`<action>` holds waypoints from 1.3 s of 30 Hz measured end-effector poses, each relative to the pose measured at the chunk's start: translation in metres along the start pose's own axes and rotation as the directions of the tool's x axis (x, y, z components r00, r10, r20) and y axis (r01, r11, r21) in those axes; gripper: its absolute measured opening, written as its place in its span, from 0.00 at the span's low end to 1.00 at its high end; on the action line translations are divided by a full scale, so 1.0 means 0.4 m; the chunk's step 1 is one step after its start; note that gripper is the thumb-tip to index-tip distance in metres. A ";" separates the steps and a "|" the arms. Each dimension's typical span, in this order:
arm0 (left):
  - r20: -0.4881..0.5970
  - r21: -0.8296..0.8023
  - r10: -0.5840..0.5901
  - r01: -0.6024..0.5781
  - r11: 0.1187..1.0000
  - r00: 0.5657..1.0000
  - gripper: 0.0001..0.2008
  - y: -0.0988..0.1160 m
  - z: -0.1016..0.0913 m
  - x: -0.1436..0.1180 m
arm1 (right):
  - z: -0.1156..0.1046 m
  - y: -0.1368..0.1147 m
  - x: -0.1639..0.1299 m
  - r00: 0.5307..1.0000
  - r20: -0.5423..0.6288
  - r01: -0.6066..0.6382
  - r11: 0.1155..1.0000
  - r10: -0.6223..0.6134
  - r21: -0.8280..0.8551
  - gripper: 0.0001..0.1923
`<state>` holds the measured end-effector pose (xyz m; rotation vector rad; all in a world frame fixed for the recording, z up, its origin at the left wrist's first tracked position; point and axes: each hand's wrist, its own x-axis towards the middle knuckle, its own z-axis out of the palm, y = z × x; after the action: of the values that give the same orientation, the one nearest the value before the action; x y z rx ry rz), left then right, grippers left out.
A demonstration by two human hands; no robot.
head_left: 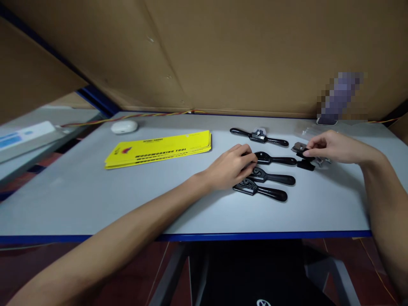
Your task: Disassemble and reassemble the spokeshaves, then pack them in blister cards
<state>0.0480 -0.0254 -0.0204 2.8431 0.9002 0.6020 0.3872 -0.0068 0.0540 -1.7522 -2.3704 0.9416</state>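
My left hand (233, 166) is closed over the left side of a black spokeshave (270, 159), its fingers curled round the hidden left handle. Two more black spokeshave bodies, one in the middle (276, 176) and one nearest me (259, 190), lie just below, the upper one partly covered by this hand. Behind them rests a spokeshave with a silvery blade piece (259, 135) on it. On the right, my right hand (328, 148) pinches a small black plate (306, 153) between thumb and fingers. Beneath it sit another black plate (306, 165), metal blades (298, 147) and screws (325, 160).
A fanned stack of yellow printed cards (159, 149) lies left of my left hand. A white rounded case (124, 126) is behind it. A clear plastic bag (304, 130) and a leaning phone-like item (338, 102), partly pixelated, are by the cardboard wall (242, 55). The table has a blue front edge (255, 236).
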 end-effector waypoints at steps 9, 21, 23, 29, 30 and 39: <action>-0.024 -0.013 -0.030 0.030 0.999 0.999 0.19 0.007 -0.003 0.002 | 0.006 0.007 0.011 0.993 0.096 -0.049 0.990 0.062 -0.129 0.21; 0.104 0.008 -0.065 0.065 0.998 0.992 0.33 0.014 -0.021 0.002 | 0.019 -0.005 0.010 0.995 0.083 -0.030 0.981 0.047 -0.194 0.23; 0.124 0.037 -0.065 0.061 0.997 0.990 0.40 0.017 -0.022 0.001 | 0.019 -0.006 0.011 0.997 0.072 -0.024 0.979 0.039 -0.200 0.22; 0.158 0.083 -0.065 0.052 0.995 0.985 0.50 0.021 -0.017 -0.004 | 0.015 0.012 0.015 0.997 0.069 -0.010 0.978 0.025 -0.209 0.20; 0.158 0.085 -0.061 0.048 0.995 0.985 0.49 0.021 -0.016 -0.005 | 0.014 0.014 0.016 0.997 0.071 -0.013 0.979 0.028 -0.205 0.20; 0.122 0.088 -0.031 0.020 0.996 0.992 0.33 0.024 -0.012 -0.005 | 0.005 0.007 0.004 0.996 0.038 -0.073 0.975 0.083 -0.210 0.21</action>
<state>0.0498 -0.0346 -0.0148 2.9017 0.9625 0.3883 0.3881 -0.0056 0.0507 -1.9282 -2.5286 0.7746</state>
